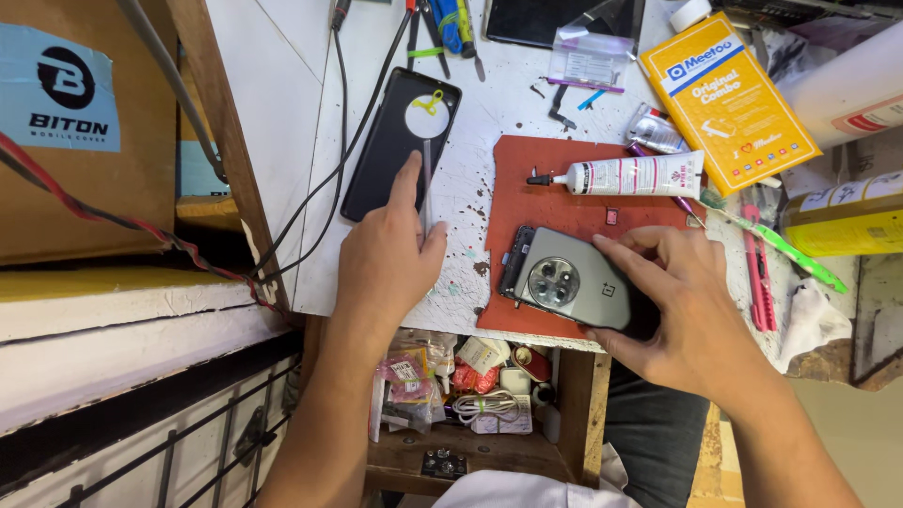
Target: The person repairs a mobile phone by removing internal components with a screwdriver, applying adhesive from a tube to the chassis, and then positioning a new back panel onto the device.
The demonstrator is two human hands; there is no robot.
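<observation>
Pressing my right hand (691,306) down on the grey phone (574,280), I pin it against the red mat (527,179) so it cannot slide on the tabletop (282,75); my thumb and fingers are clamped around its right end and upper edge. The phone lies back up, tilted a little, near the front edge of the mat and close to the tabletop's front edge. Its back is smooth grey with a large round camera ring holding several lenses, and along its left edge a strip of dark inner parts shows, so the back cover seems to sit slightly off the frame. My left hand (390,254) rests on the white, paint-flecked tabletop just left of the mat, fingers closed together around a thin, flat metal strip (427,183) that runs up toward the black phone case (395,141); my index finger points along it and touches the case's lower end. That case lies face down with its round camera hole showing a yellow loop inside. A white glue tube (625,174) lies across the top of the mat, within easy reach, and a yellow box (729,99) sits beyond it to the right. Below the tabletop an open drawer (470,395) holds small packets and cables.
</observation>
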